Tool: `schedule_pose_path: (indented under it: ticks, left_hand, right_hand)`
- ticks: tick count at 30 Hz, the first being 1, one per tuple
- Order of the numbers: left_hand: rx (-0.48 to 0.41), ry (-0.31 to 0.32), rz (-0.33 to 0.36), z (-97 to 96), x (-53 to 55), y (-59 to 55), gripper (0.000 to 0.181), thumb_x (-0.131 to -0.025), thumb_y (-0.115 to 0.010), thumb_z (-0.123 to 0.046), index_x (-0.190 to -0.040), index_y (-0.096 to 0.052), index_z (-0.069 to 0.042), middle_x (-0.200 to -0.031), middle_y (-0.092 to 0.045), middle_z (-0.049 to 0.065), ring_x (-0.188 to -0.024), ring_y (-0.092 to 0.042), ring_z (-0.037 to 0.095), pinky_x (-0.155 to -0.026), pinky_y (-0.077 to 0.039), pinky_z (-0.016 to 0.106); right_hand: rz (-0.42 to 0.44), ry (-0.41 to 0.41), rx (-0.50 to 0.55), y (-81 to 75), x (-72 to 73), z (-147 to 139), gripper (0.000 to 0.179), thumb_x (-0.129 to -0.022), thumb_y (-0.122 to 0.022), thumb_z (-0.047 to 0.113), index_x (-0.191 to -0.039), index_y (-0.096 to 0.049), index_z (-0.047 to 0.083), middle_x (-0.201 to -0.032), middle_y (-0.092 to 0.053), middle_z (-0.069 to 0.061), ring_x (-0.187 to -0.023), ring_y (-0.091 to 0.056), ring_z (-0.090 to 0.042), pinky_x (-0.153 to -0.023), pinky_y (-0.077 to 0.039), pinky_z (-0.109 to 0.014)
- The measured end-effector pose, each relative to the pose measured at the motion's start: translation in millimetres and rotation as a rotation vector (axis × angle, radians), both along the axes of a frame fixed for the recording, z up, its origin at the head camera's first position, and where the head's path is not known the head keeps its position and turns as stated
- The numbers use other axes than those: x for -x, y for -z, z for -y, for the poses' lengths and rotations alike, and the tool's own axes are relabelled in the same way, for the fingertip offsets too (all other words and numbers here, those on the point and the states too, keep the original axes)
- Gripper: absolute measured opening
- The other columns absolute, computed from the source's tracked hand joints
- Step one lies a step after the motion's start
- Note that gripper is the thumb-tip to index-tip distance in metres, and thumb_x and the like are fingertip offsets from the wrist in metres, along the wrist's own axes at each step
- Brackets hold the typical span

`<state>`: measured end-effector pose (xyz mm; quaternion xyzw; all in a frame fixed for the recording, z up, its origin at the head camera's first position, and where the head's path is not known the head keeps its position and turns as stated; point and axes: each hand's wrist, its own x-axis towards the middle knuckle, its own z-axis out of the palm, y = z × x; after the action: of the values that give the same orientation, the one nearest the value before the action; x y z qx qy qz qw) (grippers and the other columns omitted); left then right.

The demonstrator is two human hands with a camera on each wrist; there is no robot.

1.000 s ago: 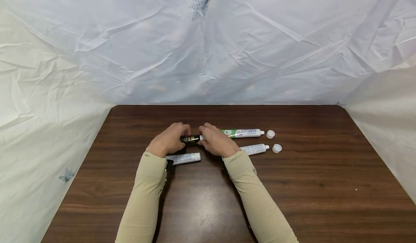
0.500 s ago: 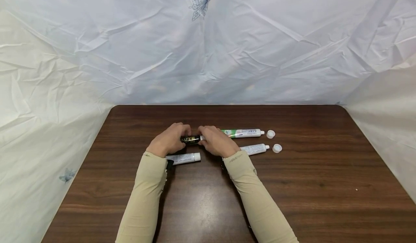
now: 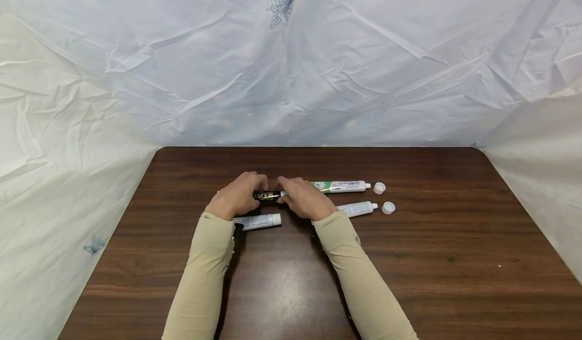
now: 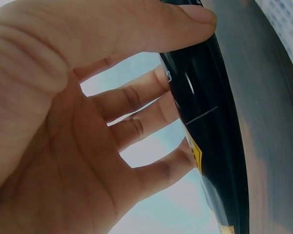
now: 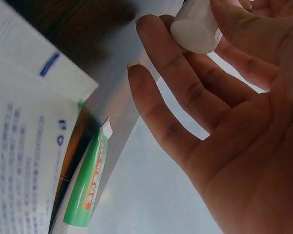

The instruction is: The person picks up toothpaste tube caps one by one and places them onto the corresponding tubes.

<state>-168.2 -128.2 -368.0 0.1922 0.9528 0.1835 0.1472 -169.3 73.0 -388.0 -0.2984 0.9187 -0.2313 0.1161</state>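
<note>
My left hand (image 3: pixel 238 194) grips a black toothpaste tube (image 4: pixel 205 112) with gold lettering, thumb on one side and fingertips along the other. At the tube's right end my right hand (image 3: pixel 303 196) pinches its white cap (image 5: pixel 196 29) between thumb and fingers. In the right wrist view the ring and little fingers stretch away from the cap. Just in front of the left hand lies a white tube (image 3: pixel 259 222) with a white cap, partly hidden by the left wrist.
Right of the right hand lie a green-and-white toothpaste tube (image 3: pixel 347 186) and a white tube (image 3: pixel 358 208), both uncapped and partly covered by that hand. Two loose white caps, a rear one (image 3: pixel 379 188) and a front one (image 3: pixel 388 207), rest beside their nozzles on the brown table (image 3: pixel 436 279).
The right fingers have shifted slightly at the cap, and the black tube's lettering has turned a little. The left hand, the other tubes and the loose caps stay in place.
</note>
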Motion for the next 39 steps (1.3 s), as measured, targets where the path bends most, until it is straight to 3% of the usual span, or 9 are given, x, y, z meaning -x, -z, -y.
schedule_pose_path:
  ticks: [6,14,22,29,34,39]
  left_hand:
    - [0.001,0.002,-0.007,0.3,0.1,-0.7,0.026,-0.090,-0.070,0.002,-0.113,-0.065,-0.009,-0.116,-0.062,0.012,-0.108,-0.057,0.027,-0.088,-0.051,0.044]
    - [0.016,-0.011,0.014,0.3,0.3,0.5,0.026,-0.091,-0.069,0.001,-0.114,-0.064,-0.011,-0.118,-0.060,0.010,-0.110,-0.056,0.026,-0.087,-0.051,0.043]
    - [-0.002,0.009,-0.015,-0.6,1.5,0.8,0.022,-0.089,-0.073,0.003,-0.105,-0.065,-0.010,-0.106,-0.061,0.009,-0.099,-0.055,0.023,-0.083,-0.049,0.040]
    - [0.010,0.012,-0.018,-0.6,2.1,0.9,0.022,-0.089,-0.072,0.003,-0.106,-0.065,-0.009,-0.107,-0.061,0.009,-0.101,-0.056,0.024,-0.084,-0.050,0.041]
    - [0.016,0.006,-0.015,-0.8,2.4,1.7,0.023,-0.089,-0.072,0.003,-0.107,-0.065,-0.010,-0.109,-0.061,0.009,-0.102,-0.056,0.024,-0.083,-0.050,0.041]
    - [0.022,0.001,-0.014,-0.7,1.9,1.9,0.025,-0.088,-0.074,0.003,-0.106,-0.064,-0.010,-0.108,-0.060,0.008,-0.103,-0.055,0.024,-0.083,-0.049,0.041]
  right_hand:
    - [-0.002,0.018,-0.007,0.1,-0.2,0.5,0.021,-0.103,-0.061,0.012,-0.123,-0.062,0.006,-0.110,-0.074,-0.006,-0.090,-0.072,-0.015,-0.065,-0.050,-0.028]
    - [-0.090,0.030,-0.037,-0.8,-0.8,1.3,0.029,-0.100,-0.067,0.022,-0.122,-0.066,0.003,-0.108,-0.060,-0.009,-0.079,-0.055,-0.016,-0.072,-0.049,-0.032]
    - [-0.096,0.009,-0.038,-0.9,1.4,2.0,0.029,-0.097,-0.070,0.016,-0.124,-0.064,0.006,-0.111,-0.066,-0.008,-0.095,-0.063,-0.020,-0.080,-0.052,-0.034]
    - [-0.053,0.008,-0.027,-0.8,1.9,2.7,0.030,-0.099,-0.067,0.009,-0.128,-0.064,0.007,-0.118,-0.069,-0.009,-0.100,-0.069,-0.020,-0.080,-0.055,-0.033]
    - [-0.023,0.005,-0.018,-0.6,1.5,2.7,0.030,-0.099,-0.063,0.002,-0.129,-0.063,0.008,-0.121,-0.071,-0.009,-0.100,-0.073,-0.018,-0.074,-0.054,-0.029]
    - [-0.059,-0.013,-0.023,1.0,2.2,3.0,0.024,-0.100,-0.064,0.004,-0.123,-0.065,0.009,-0.108,-0.073,-0.005,-0.089,-0.070,-0.014,-0.069,-0.051,-0.029]
